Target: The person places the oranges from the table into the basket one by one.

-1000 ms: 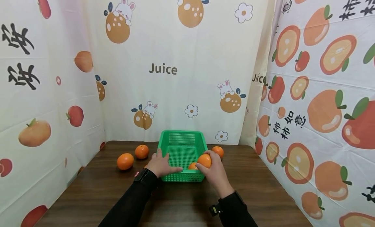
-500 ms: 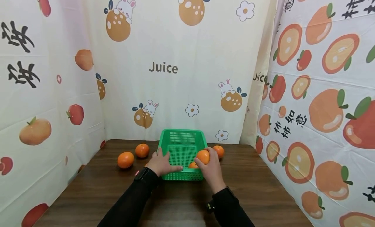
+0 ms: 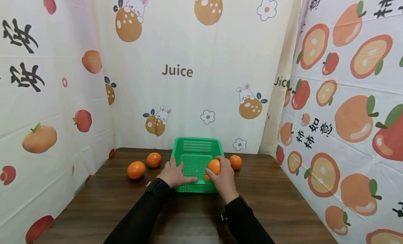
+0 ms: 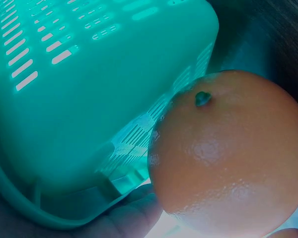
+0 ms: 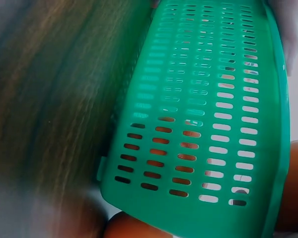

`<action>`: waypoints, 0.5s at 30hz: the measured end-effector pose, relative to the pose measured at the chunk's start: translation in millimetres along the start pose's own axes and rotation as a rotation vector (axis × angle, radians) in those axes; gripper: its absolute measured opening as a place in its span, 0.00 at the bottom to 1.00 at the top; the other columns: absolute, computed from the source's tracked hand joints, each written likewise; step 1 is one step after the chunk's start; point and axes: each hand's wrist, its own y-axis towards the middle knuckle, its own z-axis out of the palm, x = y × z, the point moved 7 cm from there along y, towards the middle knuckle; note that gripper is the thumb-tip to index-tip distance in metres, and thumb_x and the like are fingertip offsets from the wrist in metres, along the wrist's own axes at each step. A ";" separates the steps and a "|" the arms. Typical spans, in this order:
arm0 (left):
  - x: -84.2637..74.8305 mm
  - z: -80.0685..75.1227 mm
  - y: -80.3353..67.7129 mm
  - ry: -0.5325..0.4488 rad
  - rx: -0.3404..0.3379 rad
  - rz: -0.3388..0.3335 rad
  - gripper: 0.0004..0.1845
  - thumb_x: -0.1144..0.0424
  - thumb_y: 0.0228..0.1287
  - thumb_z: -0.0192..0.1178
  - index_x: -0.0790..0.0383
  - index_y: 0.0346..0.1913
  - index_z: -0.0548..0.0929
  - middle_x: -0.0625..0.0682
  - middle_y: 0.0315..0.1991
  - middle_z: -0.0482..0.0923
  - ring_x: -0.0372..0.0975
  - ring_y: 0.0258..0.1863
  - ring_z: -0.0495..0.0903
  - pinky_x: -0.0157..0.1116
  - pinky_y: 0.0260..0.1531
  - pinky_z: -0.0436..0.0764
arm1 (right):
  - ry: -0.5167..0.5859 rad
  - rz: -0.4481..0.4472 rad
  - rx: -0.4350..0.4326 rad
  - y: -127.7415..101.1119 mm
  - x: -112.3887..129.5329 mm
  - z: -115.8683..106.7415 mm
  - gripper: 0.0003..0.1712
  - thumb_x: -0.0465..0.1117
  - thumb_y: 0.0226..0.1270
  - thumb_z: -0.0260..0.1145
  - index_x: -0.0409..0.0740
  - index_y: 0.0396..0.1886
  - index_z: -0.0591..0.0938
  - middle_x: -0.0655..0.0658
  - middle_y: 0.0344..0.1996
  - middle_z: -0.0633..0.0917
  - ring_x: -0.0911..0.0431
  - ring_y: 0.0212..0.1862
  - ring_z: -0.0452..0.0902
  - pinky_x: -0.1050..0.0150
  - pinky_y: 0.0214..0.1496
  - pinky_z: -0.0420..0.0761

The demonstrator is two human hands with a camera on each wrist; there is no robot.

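My right hand (image 3: 225, 179) grips an orange (image 3: 214, 166) over the front right corner of the green plastic basket (image 3: 197, 140). Just below, another orange (image 3: 206, 177) shows inside the basket, partly hidden by thumb and held fruit. My left hand (image 3: 173, 174) rests on the basket's front left corner, fingers spread on the side rim, thumb straight along the front rim. In the left wrist view, an orange with a green stem button (image 4: 228, 153) stands large beside the basket wall. The right wrist view has the slotted wall (image 5: 188, 99) and an orange (image 5: 134, 227) low beside it.
Two oranges, a nearer one (image 3: 136, 170) and a farther one (image 3: 154, 160), lie left of the basket. Another orange (image 3: 235, 162) sits to its right, behind my right hand. All stand on a dark wooden table (image 3: 267, 202) with printed cloth (image 3: 189, 97) around it.
My right hand has moved left with its orange, farther over the basket. An orange edge now shows right of that hand. My left hand keeps its place on the basket; the head view shifts slightly.
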 end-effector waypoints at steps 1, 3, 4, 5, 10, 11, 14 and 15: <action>-0.4 0.2 -0.1 0.001 0.000 0.000 0.64 0.14 0.54 0.58 0.58 0.82 0.66 0.71 0.86 0.45 0.70 0.82 0.53 0.70 0.67 0.72 | 0.000 0.004 0.010 1.0 -0.3 1.4 0.32 0.50 0.66 0.79 0.51 0.65 0.76 0.39 0.61 0.74 0.48 0.49 0.74 0.52 0.49 0.79; -1.0 0.9 -0.3 0.005 0.000 -0.002 0.64 0.13 0.53 0.58 0.58 0.82 0.67 0.71 0.86 0.45 0.70 0.82 0.53 0.70 0.67 0.73 | 0.006 0.014 0.033 2.6 -0.7 4.4 0.32 0.48 0.66 0.78 0.52 0.66 0.75 0.38 0.62 0.72 0.47 0.50 0.74 0.51 0.49 0.80; -1.1 1.5 -0.3 0.006 0.000 -0.004 0.65 0.13 0.53 0.58 0.58 0.82 0.67 0.71 0.86 0.45 0.70 0.82 0.53 0.70 0.67 0.73 | 0.008 0.020 0.043 3.3 -0.8 5.8 0.32 0.48 0.66 0.78 0.53 0.66 0.75 0.38 0.62 0.71 0.47 0.50 0.74 0.51 0.50 0.81; -1.3 2.0 -0.3 0.004 0.000 -0.006 0.65 0.13 0.52 0.58 0.58 0.82 0.67 0.71 0.86 0.45 0.70 0.82 0.53 0.70 0.66 0.73 | 0.007 0.025 0.053 4.1 -1.4 7.1 0.32 0.48 0.66 0.77 0.53 0.67 0.75 0.38 0.62 0.70 0.47 0.51 0.74 0.50 0.51 0.81; -0.8 4.2 1.1 0.012 0.006 -0.014 0.66 0.11 0.51 0.56 0.57 0.83 0.66 0.71 0.86 0.44 0.70 0.82 0.53 0.70 0.67 0.72 | -0.001 0.042 0.093 7.1 -2.8 10.9 0.34 0.45 0.64 0.74 0.55 0.69 0.73 0.39 0.63 0.67 0.46 0.54 0.73 0.49 0.54 0.81; -0.7 4.1 1.6 0.015 0.007 -0.014 0.66 0.11 0.51 0.56 0.57 0.83 0.66 0.71 0.86 0.44 0.70 0.82 0.53 0.70 0.67 0.72 | -0.005 0.043 0.101 7.6 -2.9 11.3 0.35 0.44 0.64 0.73 0.55 0.70 0.73 0.39 0.63 0.67 0.46 0.54 0.73 0.49 0.54 0.81; 0.0 3.7 3.3 0.020 0.005 -0.013 0.65 0.12 0.53 0.56 0.57 0.83 0.66 0.71 0.86 0.44 0.71 0.82 0.52 0.71 0.67 0.72 | -0.007 0.046 0.118 9.0 -1.3 12.0 0.36 0.44 0.63 0.72 0.55 0.71 0.72 0.39 0.64 0.66 0.46 0.54 0.73 0.49 0.53 0.80; 0.1 3.6 3.8 0.018 0.004 -0.012 0.65 0.13 0.53 0.56 0.57 0.83 0.66 0.72 0.86 0.44 0.71 0.82 0.52 0.71 0.67 0.71 | -0.006 0.048 0.124 9.5 -0.7 12.3 0.36 0.44 0.63 0.71 0.55 0.71 0.71 0.39 0.64 0.65 0.46 0.53 0.73 0.50 0.53 0.80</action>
